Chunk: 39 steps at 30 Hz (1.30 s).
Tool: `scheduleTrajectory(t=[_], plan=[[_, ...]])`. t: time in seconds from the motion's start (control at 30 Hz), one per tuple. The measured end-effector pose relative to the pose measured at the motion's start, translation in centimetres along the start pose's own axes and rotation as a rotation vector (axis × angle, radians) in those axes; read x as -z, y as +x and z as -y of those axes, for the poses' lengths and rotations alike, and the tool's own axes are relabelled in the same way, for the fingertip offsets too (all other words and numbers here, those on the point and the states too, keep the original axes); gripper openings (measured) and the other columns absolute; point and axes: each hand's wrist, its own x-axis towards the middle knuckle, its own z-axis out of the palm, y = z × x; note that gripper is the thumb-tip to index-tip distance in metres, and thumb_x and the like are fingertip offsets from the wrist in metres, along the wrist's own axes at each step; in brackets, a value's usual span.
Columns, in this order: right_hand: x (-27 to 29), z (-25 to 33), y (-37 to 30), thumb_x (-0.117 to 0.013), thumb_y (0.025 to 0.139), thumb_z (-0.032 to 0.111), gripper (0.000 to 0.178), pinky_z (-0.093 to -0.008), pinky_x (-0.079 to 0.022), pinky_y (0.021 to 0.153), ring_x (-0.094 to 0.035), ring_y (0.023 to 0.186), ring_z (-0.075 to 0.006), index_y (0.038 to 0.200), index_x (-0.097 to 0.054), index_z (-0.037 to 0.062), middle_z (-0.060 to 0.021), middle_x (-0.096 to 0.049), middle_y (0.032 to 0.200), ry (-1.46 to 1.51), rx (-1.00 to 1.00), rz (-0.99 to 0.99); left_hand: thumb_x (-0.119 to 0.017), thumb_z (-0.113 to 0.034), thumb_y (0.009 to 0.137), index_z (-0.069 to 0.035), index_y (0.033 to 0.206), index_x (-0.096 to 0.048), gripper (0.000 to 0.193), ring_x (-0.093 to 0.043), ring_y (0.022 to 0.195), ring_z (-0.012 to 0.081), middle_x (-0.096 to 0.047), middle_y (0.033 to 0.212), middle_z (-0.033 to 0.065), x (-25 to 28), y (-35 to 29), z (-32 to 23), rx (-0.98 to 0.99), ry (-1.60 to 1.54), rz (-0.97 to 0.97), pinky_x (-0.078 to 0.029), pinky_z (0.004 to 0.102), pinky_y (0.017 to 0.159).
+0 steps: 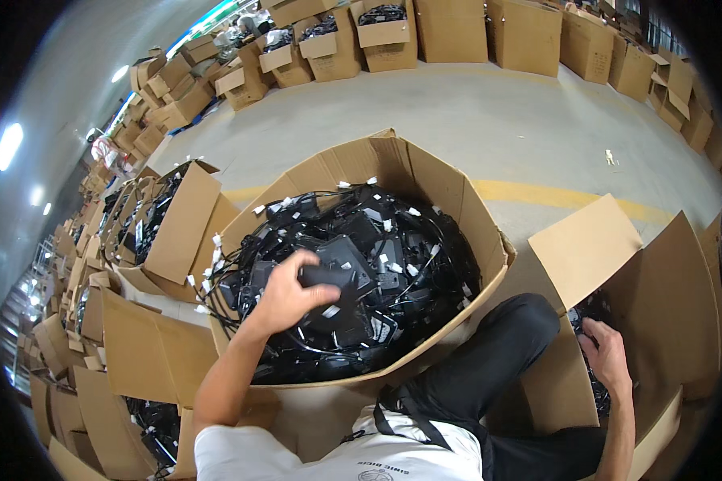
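Observation:
A large open cardboard box [441,172] in front of me is heaped with black power adapters [413,252], their black cables ending in small white plugs. Over the left part of this heap, my left hand [289,297] has its thumb and fingers curved round a dark block-like adapter [329,278]. To my right, my right hand [607,357] reaches down into another open box [662,297]. Its fingers are curled among black items [595,309] there; what they grip is hidden.
My bent knee [529,321] lies between the two boxes. More open boxes of black cabled items, such as one carton [188,228], crowd the left side. A row of cartons [449,32] lines the far floor, beyond a yellow floor line [529,195]. Another person [104,150] is far left.

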Motion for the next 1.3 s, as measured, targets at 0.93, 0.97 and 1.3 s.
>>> scheduleTrajectory(t=[0.93,0.97,1.3], plan=[[-0.6,7.8,-0.4,-0.083,0.079,0.017,0.065,-0.0302,-0.05,0.095,-0.061,0.106,-0.0157,0.133,-0.054,-0.0042,-0.0081,-0.066,0.113,0.803,0.029,0.092,-0.065,-0.017,0.079,0.002,0.118,-0.062,0.043,-0.062,0.107,0.0476,-0.064,0.114,0.0285,5.5,-6.4,22.1,0.264,0.835,-0.528,-0.048,0.0512,0.095],[-0.9,6.7,-0.7,-0.084,0.08,0.019,0.067,-0.03,-0.049,0.095,-0.061,0.107,-0.0159,0.135,-0.053,-0.0049,-0.0092,-0.066,0.114,0.853,0.084,0.091,-0.068,-0.018,0.078,0.005,0.113,-0.062,0.043,-0.063,0.103,0.0475,-0.067,0.108,0.0282,6.0,-5.1,22.3,0.368,0.705,-0.428,-0.049,0.0515,0.093],[2.4,6.1,-4.7,-0.083,0.083,0.02,0.061,-0.0311,-0.051,0.094,-0.063,0.106,-0.018,0.133,-0.056,-0.0024,-0.0124,-0.067,0.116,0.781,0.188,-0.248,-0.07,-0.009,0.08,0.008,0.103,-0.065,0.029,-0.065,0.098,0.0382,-0.068,0.104,0.0247,5.6,1.7,-2.0,-0.185,0.692,-0.543,-0.05,0.045,0.089]])
